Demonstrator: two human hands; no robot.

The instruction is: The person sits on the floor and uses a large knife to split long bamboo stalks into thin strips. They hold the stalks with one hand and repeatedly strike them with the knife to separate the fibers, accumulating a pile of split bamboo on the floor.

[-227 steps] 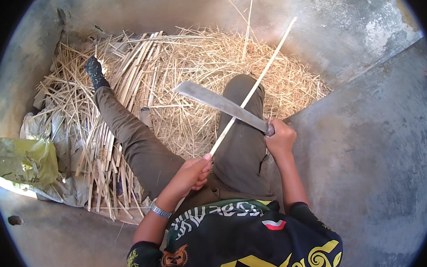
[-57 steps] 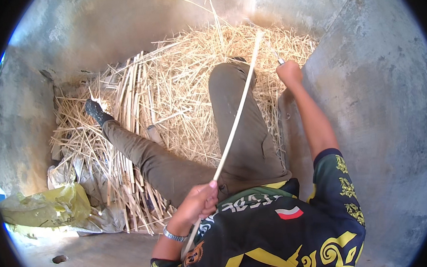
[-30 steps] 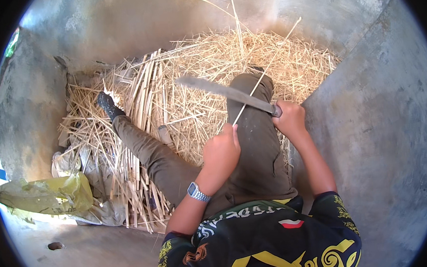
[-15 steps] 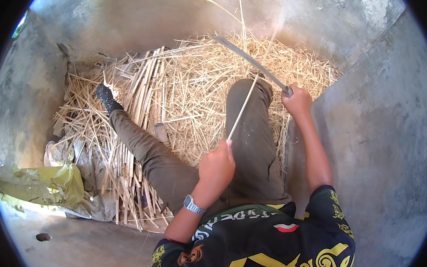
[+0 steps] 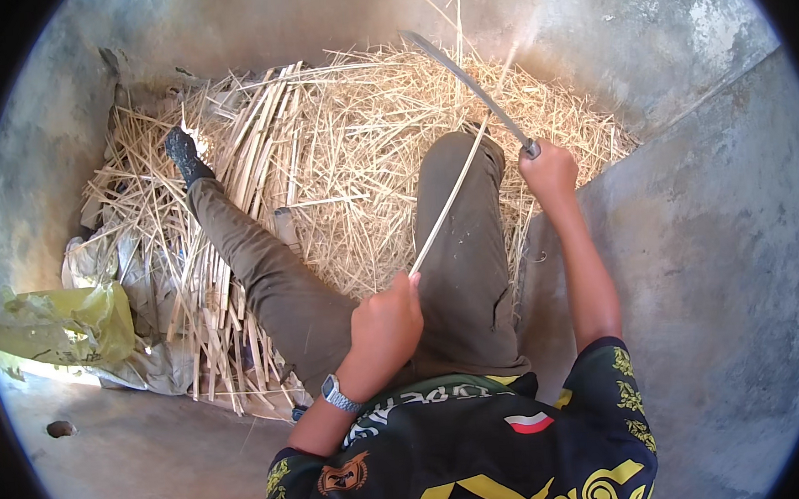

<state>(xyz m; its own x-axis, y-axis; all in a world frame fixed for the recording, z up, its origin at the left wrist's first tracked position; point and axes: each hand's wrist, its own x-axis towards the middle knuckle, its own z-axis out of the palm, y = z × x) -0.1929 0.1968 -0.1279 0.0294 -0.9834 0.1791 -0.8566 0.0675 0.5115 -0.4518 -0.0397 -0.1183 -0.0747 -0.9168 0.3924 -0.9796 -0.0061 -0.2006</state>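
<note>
My left hand [image 5: 387,322], with a wristwatch [image 5: 339,394] at the wrist, is closed around the near end of a thin pale strip [image 5: 447,205], which looks like split bamboo. The strip slants up and away across my bent right knee [image 5: 457,177]. In my right hand [image 5: 550,174] is the handle of a machete [image 5: 476,87]. Its long, slightly curved blade points to the far left and crosses the strip just beyond the knee. Whether the edge touches the strip I cannot tell.
Pale shavings [image 5: 366,151] cover the floor around my legs. A pile of split strips [image 5: 261,153] lies by my left foot [image 5: 186,155]. Yellow plastic [image 5: 75,324] hangs at the left. Grey concrete walls [image 5: 682,232] enclose the space, and a small hole [image 5: 60,428] shows at the lower left.
My left hand has drawn back toward my body and slightly left with the strip. The machete's tip has swung a little farther away. The view has shifted slightly.
</note>
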